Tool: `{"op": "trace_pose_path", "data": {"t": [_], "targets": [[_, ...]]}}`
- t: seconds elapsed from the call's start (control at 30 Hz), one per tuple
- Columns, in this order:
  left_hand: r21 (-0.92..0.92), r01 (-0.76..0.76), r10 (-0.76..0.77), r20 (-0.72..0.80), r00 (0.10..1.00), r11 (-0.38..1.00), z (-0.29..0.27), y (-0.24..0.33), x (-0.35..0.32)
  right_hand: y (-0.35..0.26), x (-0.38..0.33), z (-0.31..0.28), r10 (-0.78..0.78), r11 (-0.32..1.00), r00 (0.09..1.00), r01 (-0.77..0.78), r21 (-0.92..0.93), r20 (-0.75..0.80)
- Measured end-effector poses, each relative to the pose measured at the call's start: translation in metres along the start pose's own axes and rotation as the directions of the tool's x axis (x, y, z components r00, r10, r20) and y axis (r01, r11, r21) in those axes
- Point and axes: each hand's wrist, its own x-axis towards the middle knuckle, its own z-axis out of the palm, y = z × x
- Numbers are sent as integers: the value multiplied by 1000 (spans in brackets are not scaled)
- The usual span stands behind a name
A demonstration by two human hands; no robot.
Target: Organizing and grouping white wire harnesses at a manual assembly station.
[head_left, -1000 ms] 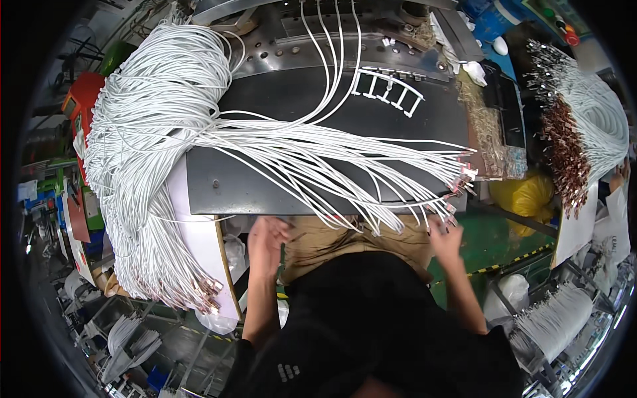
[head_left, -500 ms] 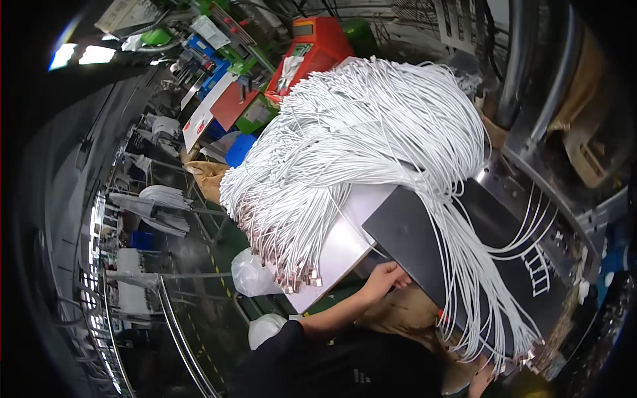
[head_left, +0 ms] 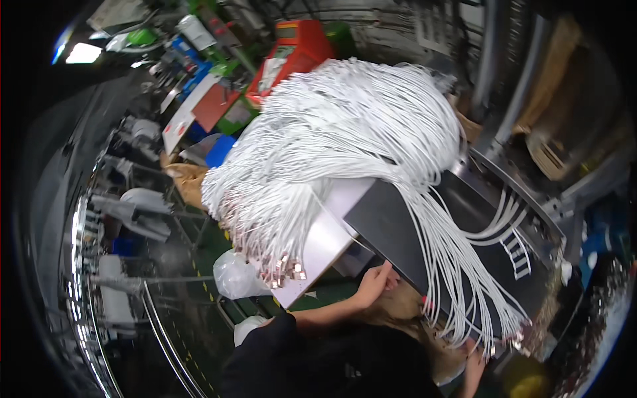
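Note:
A large heap of white cables (head_left: 358, 119) with small metal connectors at their ends covers a pale tabletop. From it a long bunch of cables (head_left: 431, 245) runs over a black panel (head_left: 385, 219) down to the near right. My left hand (head_left: 375, 284) is at the panel's near left edge, thumb up and fingers curled in; what they hold is hidden. One loose cable end passes close to its thumb. Lower right, my right hand (head_left: 472, 365) reaches up to the bunch's connector ends (head_left: 494, 345), its fingers bent against them and partly hidden.
A red bin (head_left: 292, 53) and a blue container (head_left: 220, 151) stand behind the heap. Clear plastic bags (head_left: 237, 273) hang beside the tabletop's left corner. A white ladder-shaped piece (head_left: 517, 255) lies on the panel's right. Metal posts (head_left: 517, 86) rise at the far right.
The whole view has shifted, so the heap and panel appear further left. My right hand has come further into view at the cable ends. The left hand stays at the panel edge.

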Motion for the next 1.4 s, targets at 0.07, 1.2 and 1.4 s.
{"op": "trace_pose_path", "data": {"t": [0.07, 1.2, 1.4], "targets": [[213, -83, 67, 83, 994, 973, 22, 12, -21, 23, 2, -21, 125, 865, 988, -154, 478, 92], [596, -736, 451, 780, 434, -322, 106, 201, 24, -35, -14, -30, 512, 840, 426, -67, 538, -746], [513, -858, 484, 750, 451, 4, 150, 165, -4, -201, 105, -126, -464, 879, 694, 439, -187, -550]]}}
